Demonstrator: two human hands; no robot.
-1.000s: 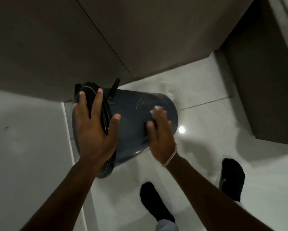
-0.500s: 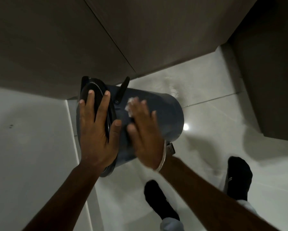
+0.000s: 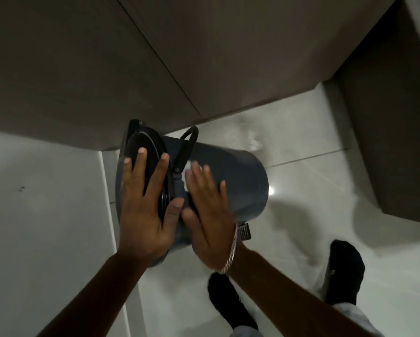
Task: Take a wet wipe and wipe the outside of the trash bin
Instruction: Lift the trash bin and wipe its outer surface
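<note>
A dark grey round trash bin [image 3: 240,181] is tilted toward me on the pale floor, its black lid [image 3: 143,152] at the left and its black handle [image 3: 185,147] standing up. My left hand [image 3: 145,207] lies flat on the lid and rim and holds the bin. My right hand [image 3: 206,215] presses flat against the bin's side near the top, blurred by motion. A white wet wipe [image 3: 187,176] shows only as a small edge under its fingers. The bin's foot pedal [image 3: 244,231] peeks out by my right wrist.
Brown cabinet fronts [image 3: 131,69] stand directly behind the bin, and another dark cabinet [image 3: 393,130] stands at the right. A white wall [image 3: 41,215] runs along the left. My two feet in black socks [image 3: 345,271] stand on the glossy tile floor [image 3: 313,166].
My right hand has slid with the wipe from the bin's lower body up toward the rim, close to my left hand. The left hand stays on the lid.
</note>
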